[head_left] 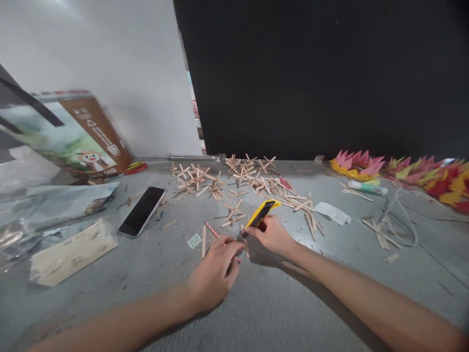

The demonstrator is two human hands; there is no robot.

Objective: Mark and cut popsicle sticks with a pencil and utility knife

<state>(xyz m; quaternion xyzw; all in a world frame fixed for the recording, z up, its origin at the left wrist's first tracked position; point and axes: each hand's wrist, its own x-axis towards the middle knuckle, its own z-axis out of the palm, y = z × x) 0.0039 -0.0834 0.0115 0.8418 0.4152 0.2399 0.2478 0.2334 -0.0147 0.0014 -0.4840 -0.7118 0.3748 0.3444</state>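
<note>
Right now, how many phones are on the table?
1. The phone lies flat, screen up, on the table, left of the left hand and near the tilted cardboard box. Another could be hidden under the plastic bags.

Both bare forearms reach in from the near edge and converge mid-tabletop. The left hand (216,271) lies knuckles up, fingertips pinched together and pressed down. The right hand (273,234) — just beside it — is curled closed, thumb on top, wrist low.

Stick (239,257) mostly hidden under fingers (234,247) (left hand).
</note>
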